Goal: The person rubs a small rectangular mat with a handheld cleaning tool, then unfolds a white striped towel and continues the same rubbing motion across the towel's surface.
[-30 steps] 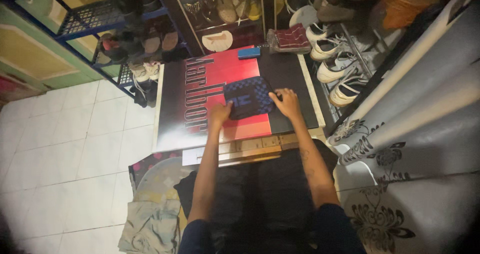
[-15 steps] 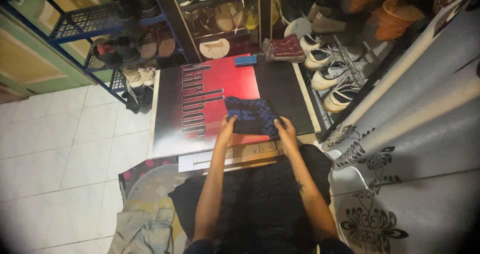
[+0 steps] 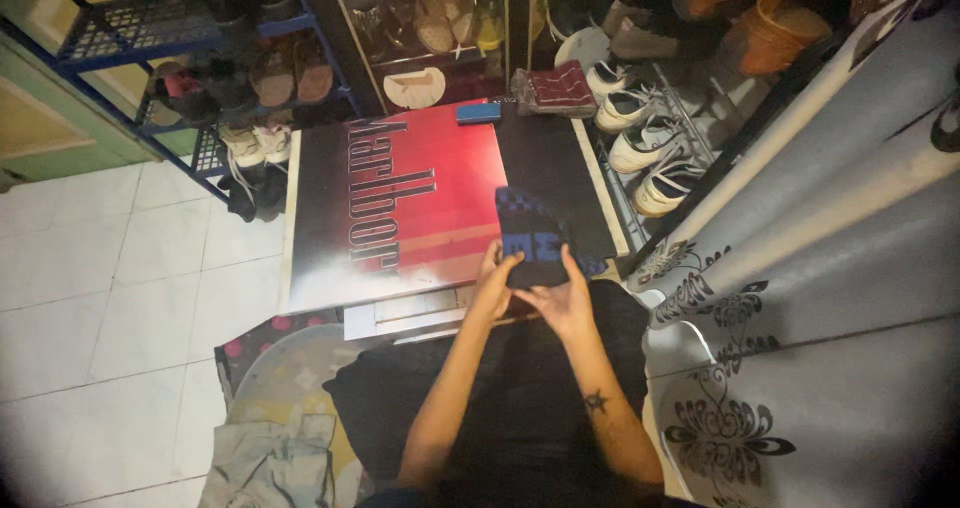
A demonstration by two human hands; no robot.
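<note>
Head view. Folded dark cloth (image 3: pixel 535 238) with blue checker pattern, pinched at near end between both hands, raised off the near right corner of the board. Left hand (image 3: pixel 495 286) with fingers closed on cloth's left edge; right hand (image 3: pixel 562 303) with fingers curled under and around its lower right edge, thumb on top. Just beyond the fingertips, flat red and black printed board (image 3: pixel 400 203), rectangular, large dark lettering running along its length, glossy. Far beyond fingertips, at board's far edge, small blue rectangular box (image 3: pixel 478 113); beside it to the right, folded dark red cloth (image 3: pixel 553 88). Right of the fingers, white sneakers (image 3: pixel 640 148) on a rack. Under the wrists, dark garment (image 3: pixel 500 398) on lap.
</note>
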